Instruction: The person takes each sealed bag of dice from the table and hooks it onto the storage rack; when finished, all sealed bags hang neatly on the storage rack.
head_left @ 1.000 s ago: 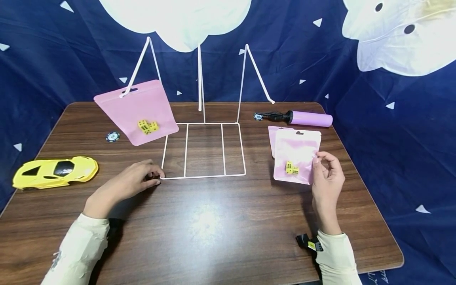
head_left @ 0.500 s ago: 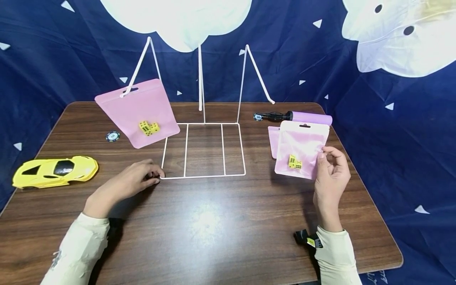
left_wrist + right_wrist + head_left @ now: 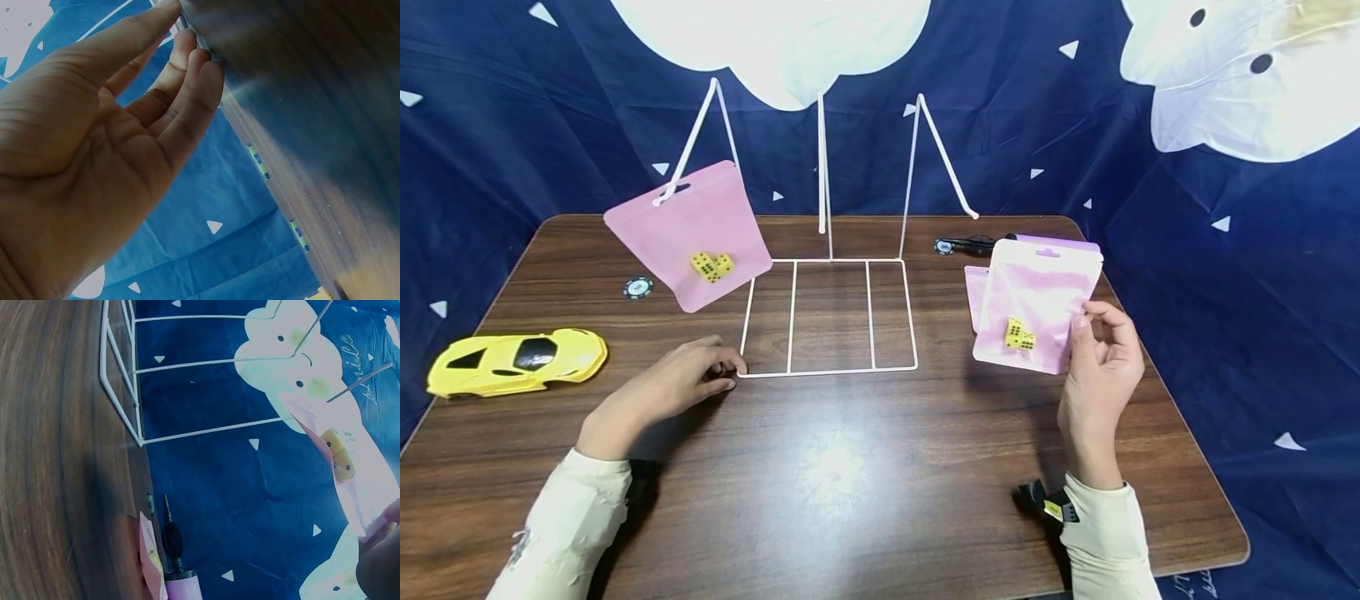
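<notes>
My right hand (image 3: 1102, 375) pinches the right edge of a pink zip pouch (image 3: 1052, 283) between thumb and fingers, above the table. Yellow dice (image 3: 1018, 334) show near its bottom; the right wrist view catches the pouch (image 3: 370, 469) from the side. At the near left corner of a white wire display rack (image 3: 829, 372), my left hand (image 3: 681, 379) holds the base wire with its fingertips. Another pink pouch (image 3: 700, 225) with yellow dice hangs by its slot on the rack's left hook. The middle and right hooks bear nothing.
Behind the held pouch lies one more pink pouch (image 3: 976, 292), partly hidden. A purple hand pump (image 3: 1060, 242) and a poker chip (image 3: 943, 246) are at the back right. On the left are another poker chip (image 3: 637, 287) and a yellow toy car (image 3: 518, 363).
My right hand has lifted the pouch upward, slightly to the right and away from the pouch lying behind it. The hanging pouch sways a little. My left hand stays on the rack's corner.
</notes>
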